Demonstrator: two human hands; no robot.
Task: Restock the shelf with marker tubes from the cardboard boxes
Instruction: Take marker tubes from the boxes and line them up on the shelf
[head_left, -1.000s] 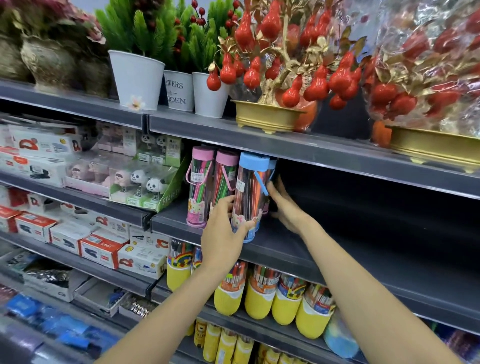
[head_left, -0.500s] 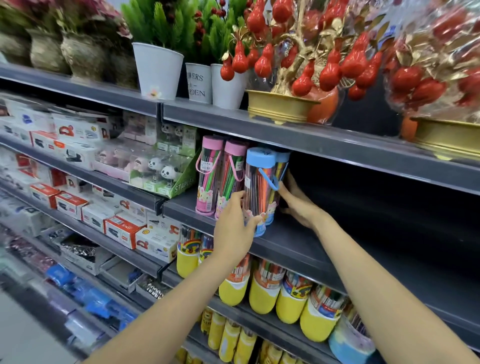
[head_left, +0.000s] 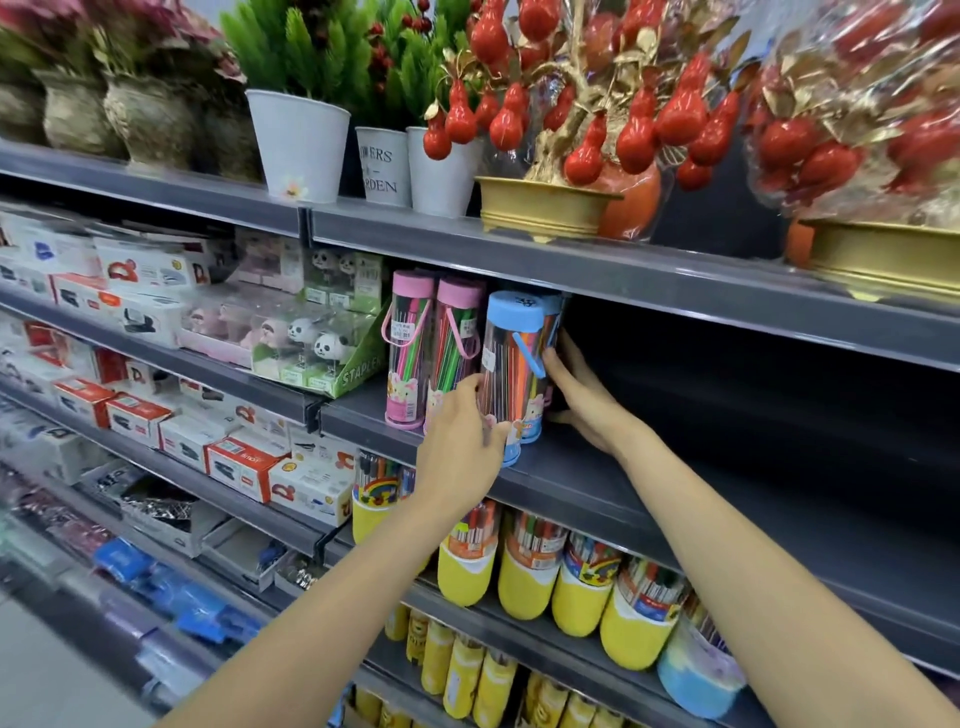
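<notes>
Hands (head_left: 460, 441) round blue-capped marker tube (head_left: 511, 364)

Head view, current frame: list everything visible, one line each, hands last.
pink-capped marker tubes: two, middle shelf, upright
blue-capped marker tubes: two, right of the pink ones
shelf: dark grey, bare to the right
panda stapler box: one, green, left
yellow marker tubs: several, shelf below
white pots: three, top shelf
red gourd trees: two, gold pots
left hand: grips front blue tube
right hand: fingers against rear blue tube
</notes>
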